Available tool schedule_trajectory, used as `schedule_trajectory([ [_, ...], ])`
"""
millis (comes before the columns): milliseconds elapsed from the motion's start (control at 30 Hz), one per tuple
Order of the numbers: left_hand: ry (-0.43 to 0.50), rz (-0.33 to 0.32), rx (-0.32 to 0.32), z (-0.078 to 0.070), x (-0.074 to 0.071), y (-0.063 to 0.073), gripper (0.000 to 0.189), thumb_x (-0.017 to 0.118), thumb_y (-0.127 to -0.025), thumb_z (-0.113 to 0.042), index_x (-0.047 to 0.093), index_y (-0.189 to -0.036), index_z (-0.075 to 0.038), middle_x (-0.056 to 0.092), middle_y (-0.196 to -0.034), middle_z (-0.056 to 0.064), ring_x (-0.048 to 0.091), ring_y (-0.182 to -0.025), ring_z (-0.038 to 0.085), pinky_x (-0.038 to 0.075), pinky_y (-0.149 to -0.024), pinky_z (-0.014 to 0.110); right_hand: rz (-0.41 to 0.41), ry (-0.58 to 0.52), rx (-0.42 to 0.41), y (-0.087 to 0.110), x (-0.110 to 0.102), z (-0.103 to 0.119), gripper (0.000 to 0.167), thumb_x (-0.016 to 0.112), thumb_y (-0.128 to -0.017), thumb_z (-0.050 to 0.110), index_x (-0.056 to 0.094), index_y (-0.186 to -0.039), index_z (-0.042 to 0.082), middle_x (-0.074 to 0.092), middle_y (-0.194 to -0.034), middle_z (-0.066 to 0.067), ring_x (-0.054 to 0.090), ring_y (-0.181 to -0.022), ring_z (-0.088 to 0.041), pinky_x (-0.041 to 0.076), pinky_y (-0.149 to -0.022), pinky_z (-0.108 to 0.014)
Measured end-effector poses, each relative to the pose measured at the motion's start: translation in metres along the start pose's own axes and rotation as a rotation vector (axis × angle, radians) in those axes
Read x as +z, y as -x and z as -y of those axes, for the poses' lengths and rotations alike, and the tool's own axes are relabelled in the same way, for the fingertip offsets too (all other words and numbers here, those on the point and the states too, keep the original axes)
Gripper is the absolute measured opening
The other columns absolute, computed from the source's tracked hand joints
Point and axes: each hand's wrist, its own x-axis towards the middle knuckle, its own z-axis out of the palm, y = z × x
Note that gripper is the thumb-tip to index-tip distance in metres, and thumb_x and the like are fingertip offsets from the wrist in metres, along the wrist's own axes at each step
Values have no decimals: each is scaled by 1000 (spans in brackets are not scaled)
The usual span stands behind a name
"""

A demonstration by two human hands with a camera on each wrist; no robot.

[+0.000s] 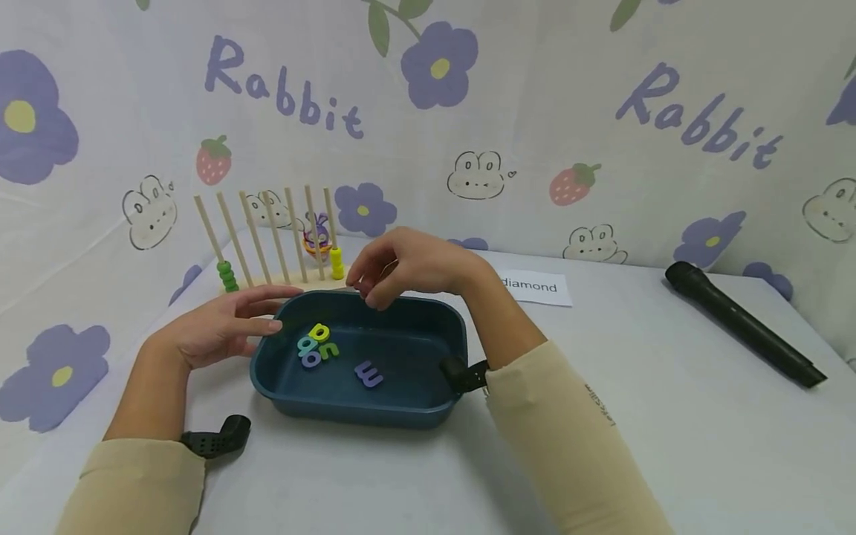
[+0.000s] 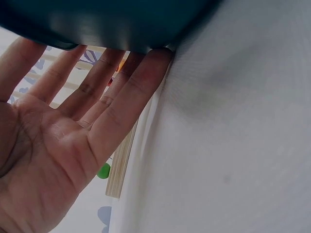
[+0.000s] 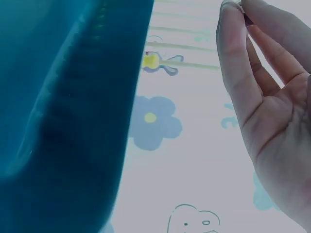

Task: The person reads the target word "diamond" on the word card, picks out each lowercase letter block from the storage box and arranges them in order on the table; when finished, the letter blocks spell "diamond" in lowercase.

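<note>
A dark blue basin (image 1: 361,417) stands on the table. Inside it lie a purple letter m (image 1: 368,374) and a cluster of yellow, teal, green and blue letters (image 1: 319,331). My left hand (image 1: 224,323) rests against the basin's left end, fingers fairly straight along the outer wall (image 2: 107,29). Above the far rim, my right hand (image 1: 408,267) brings thumb and fingertips together. Between them it pinches a small dark piece (image 3: 247,20), mostly hidden by the fingers.
Behind the basin stands a wooden rack of upright rods (image 1: 276,238), with green beads (image 1: 227,276) on the left rod and yellow beads (image 1: 336,264) on the right. A card reading "diamond" (image 1: 545,288) lies behind the right forearm. At far right is a black microphone (image 1: 742,323).
</note>
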Motion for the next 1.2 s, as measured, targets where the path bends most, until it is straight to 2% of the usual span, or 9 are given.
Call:
schedule_trajectory([
  [267,-14,19,17,-1,-2,2,61,64,-99,-16,41,-156,-18,36,-161,16,46,-138,35,58,-99,50,-102,32,6,21,-2,5,27,80,-90,18,75,-115,11,75,-93,-7,70,-82,-26,62,-85,-48],
  [400,-10,25,27,-1,-2,4,61,63,-100,-14,41,-156,-18,37,-160,16,49,-135,31,58,-98,49,-211,113,-14,35,-1,7,25,82,-89,22,76,-112,13,72,-88,-5,67,-76,-24,61,-77,-45],
  [567,6,35,25,-1,0,2,60,63,-100,-14,41,-156,-18,36,-160,17,49,-135,30,59,-98,46,-325,173,14,53,1,6,27,83,-88,20,75,-113,12,72,-86,-4,68,-74,-21,61,-71,-34],
  [1200,4,34,36,2,1,0,60,63,-101,-13,42,-156,-18,36,-160,18,53,-132,27,59,-97,48,-526,208,81,90,2,-14,27,82,-88,18,73,-113,12,75,-86,-1,69,-72,-18,56,-73,-34],
])
